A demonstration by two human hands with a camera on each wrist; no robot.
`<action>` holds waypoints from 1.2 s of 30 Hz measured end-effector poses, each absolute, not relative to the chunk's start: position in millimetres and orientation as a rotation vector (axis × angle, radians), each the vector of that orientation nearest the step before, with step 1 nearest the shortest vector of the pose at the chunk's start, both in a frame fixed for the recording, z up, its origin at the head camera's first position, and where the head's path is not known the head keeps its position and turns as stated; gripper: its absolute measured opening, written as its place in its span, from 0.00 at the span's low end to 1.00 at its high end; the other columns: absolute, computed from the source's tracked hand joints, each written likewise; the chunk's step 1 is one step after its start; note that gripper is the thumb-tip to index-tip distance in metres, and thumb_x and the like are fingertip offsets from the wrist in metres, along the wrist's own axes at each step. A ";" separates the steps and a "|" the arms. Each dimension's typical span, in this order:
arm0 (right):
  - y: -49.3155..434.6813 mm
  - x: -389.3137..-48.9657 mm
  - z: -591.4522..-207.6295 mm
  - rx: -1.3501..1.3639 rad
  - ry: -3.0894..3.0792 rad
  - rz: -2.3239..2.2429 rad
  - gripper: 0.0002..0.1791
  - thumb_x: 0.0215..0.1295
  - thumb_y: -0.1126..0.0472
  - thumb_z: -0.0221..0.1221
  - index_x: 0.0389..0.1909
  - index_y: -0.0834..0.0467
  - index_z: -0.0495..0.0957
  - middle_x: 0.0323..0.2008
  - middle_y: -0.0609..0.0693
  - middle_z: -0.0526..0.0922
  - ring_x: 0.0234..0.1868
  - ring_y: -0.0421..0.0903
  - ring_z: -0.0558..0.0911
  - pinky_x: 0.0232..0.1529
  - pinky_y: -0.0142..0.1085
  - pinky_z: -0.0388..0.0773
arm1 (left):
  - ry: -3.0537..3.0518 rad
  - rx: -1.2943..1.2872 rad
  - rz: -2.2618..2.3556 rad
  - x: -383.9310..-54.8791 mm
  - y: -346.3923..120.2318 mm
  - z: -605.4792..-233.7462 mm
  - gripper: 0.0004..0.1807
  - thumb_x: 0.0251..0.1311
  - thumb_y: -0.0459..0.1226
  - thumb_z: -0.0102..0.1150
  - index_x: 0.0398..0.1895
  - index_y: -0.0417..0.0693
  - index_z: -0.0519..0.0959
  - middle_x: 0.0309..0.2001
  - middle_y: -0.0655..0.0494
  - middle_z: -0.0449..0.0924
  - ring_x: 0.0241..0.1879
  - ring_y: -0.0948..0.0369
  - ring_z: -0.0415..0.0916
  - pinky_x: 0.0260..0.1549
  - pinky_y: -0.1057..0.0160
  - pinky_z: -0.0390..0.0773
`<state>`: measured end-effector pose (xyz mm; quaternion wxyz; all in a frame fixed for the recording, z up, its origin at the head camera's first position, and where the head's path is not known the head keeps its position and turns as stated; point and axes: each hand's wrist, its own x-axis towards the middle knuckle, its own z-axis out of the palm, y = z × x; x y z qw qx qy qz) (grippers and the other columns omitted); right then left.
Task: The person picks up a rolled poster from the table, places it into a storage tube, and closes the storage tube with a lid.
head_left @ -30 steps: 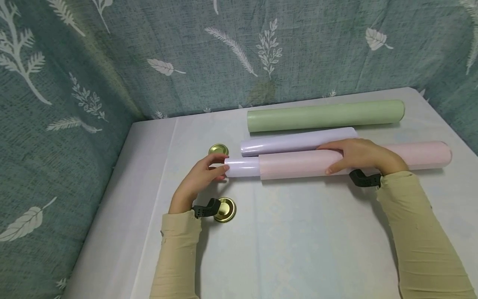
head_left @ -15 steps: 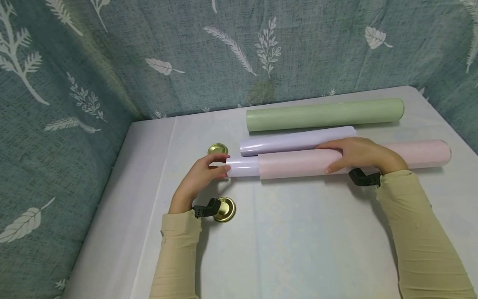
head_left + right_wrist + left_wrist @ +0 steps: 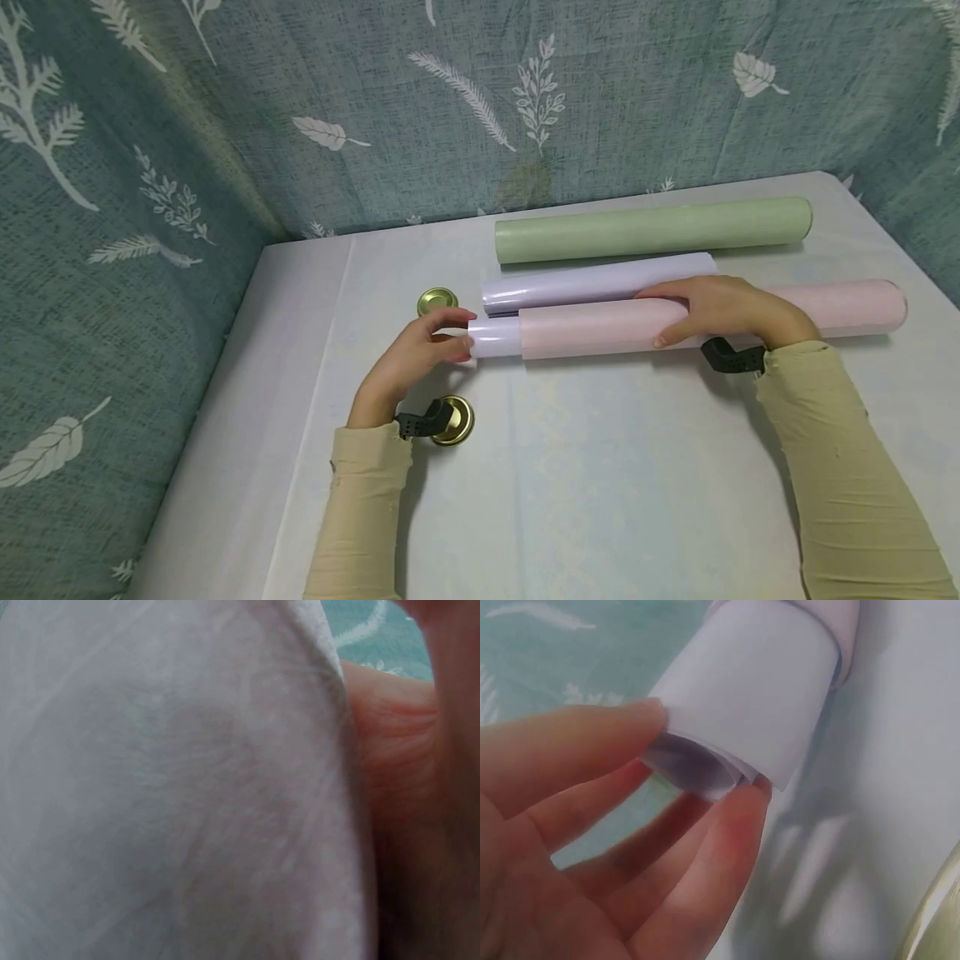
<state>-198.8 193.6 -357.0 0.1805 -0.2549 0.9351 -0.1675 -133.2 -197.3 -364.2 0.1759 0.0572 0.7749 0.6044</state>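
one rolled lilac sheet [image 3: 497, 337] sticks out of a pink tube [image 3: 600, 327] on the table [image 3: 600, 475]; our left hand [image 3: 411, 354], half curled, pinches its rim, while our right hand [image 3: 727, 308], curved wide, grips the tube's middle. behind it we see a second lilac roll [image 3: 592, 282].

Sage green on the far roll [image 3: 652, 230] along the whitish bench's [image 3: 645, 483] far edge, lilac on the middle roll [image 3: 592, 282] and inner roll [image 3: 495, 338], pale pink on the outer roll [image 3: 592, 328]. Gold on two discs [image 3: 437, 302] (nearer the bench's left edge), beige on both sleeves [image 3: 855, 467]. White leaf pattern on blue-green cloth [image 3: 637, 92].
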 end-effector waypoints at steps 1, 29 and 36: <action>193.6 -198.6 -356.5 -0.722 2.640 -0.473 0.44 0.40 0.32 0.61 0.61 0.44 0.65 0.56 0.53 0.70 0.54 0.54 0.69 0.47 0.51 0.65 | 2.194 0.154 1.712 -134.5 -197.0 -367.0 0.23 0.56 0.35 0.57 0.55 0.39 0.67 0.53 0.49 0.68 0.43 0.52 0.76 0.43 0.60 0.74; 193.5 -199.2 -355.8 -0.721 2.652 -0.465 0.44 0.40 0.32 0.62 0.61 0.45 0.65 0.56 0.53 0.70 0.54 0.55 0.69 0.48 0.52 0.65 | 2.242 0.171 1.656 -137.0 -178.5 -375.6 0.21 0.56 0.36 0.57 0.53 0.41 0.68 0.52 0.50 0.68 0.44 0.54 0.74 0.42 0.58 0.75; 193.7 -199.6 -357.1 -0.711 2.641 -0.474 0.44 0.39 0.32 0.62 0.61 0.45 0.65 0.56 0.53 0.71 0.54 0.54 0.69 0.48 0.52 0.64 | 2.219 0.184 1.607 -129.1 -170.4 -358.1 0.22 0.58 0.34 0.55 0.55 0.36 0.65 0.54 0.44 0.67 0.47 0.49 0.72 0.46 0.54 0.72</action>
